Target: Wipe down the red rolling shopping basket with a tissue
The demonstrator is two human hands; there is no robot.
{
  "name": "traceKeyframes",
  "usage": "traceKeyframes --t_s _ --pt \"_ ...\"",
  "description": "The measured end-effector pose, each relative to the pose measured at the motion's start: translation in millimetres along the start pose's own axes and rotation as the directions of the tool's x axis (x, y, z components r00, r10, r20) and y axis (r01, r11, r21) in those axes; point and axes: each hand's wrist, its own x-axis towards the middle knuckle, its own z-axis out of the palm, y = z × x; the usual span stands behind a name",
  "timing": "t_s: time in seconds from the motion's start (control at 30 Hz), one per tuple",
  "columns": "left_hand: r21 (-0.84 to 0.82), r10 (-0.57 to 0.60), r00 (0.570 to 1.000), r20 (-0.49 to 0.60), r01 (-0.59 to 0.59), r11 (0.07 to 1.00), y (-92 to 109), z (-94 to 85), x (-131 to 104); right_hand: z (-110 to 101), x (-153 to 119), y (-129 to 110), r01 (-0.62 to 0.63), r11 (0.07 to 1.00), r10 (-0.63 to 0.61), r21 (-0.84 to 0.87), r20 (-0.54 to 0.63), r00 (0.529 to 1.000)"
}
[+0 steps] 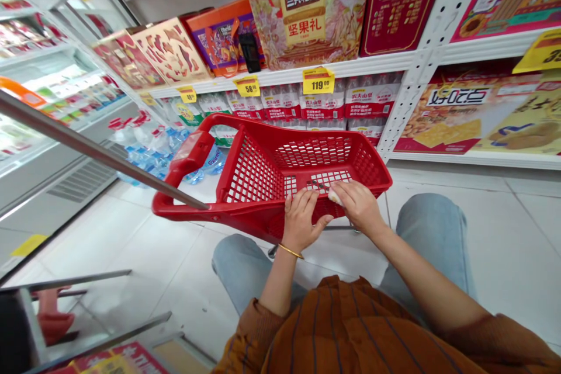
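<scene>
A red plastic shopping cart (258, 210) stands right in front of my knees, its basket of perforated walls. My left hand (302, 219) lies over the cart's near rim, fingers stretched forward and thumb spread to the side. Just to its right, my right hand (357, 204) is closed on a crumpled white cloth (335, 196), also at the near rim. Between the two hands shows a thin dark thing (319, 185), too small to make out. Most of the cloth is hidden under my right fingers.
Behind the cart, a white shelf (280, 77) holds gift boxes (307, 11) above packs of bottled water (280, 102). Large bottles (144, 134) stand on the floor at left, near a refrigerated cabinet (79, 181). A metal pole (100, 155) crosses the cart's handle side.
</scene>
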Motion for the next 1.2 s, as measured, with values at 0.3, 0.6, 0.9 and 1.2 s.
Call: traceKeyframes --t_s 0.3,0.6,0.9,1.2 --pt "-0.026 -0.009 1.0 -0.013 0.008 1.0 0.0 1.9 -0.7 -8.1 -0.5 -0.7 -0.045 0.999 0.045 -0.001 -0.015 0.999" --pt "-0.016 -0.005 1.0 -0.001 0.005 1.0 -1.8 1.8 -2.8 7.9 16.2 -24.8 -0.054 0.998 0.053 -0.028 -0.025 0.998" --pt "-0.017 0.014 1.0 -0.002 -0.014 1.0 -4.1 0.0 -2.4 1.3 7.8 -11.3 -0.039 0.999 0.04 -0.02 0.053 0.998" --pt "-0.018 -0.008 1.0 -0.016 0.008 1.0 -1.5 0.7 -3.6 -17.6 4.3 -2.6 -0.099 0.994 0.097 0.043 0.052 0.994"
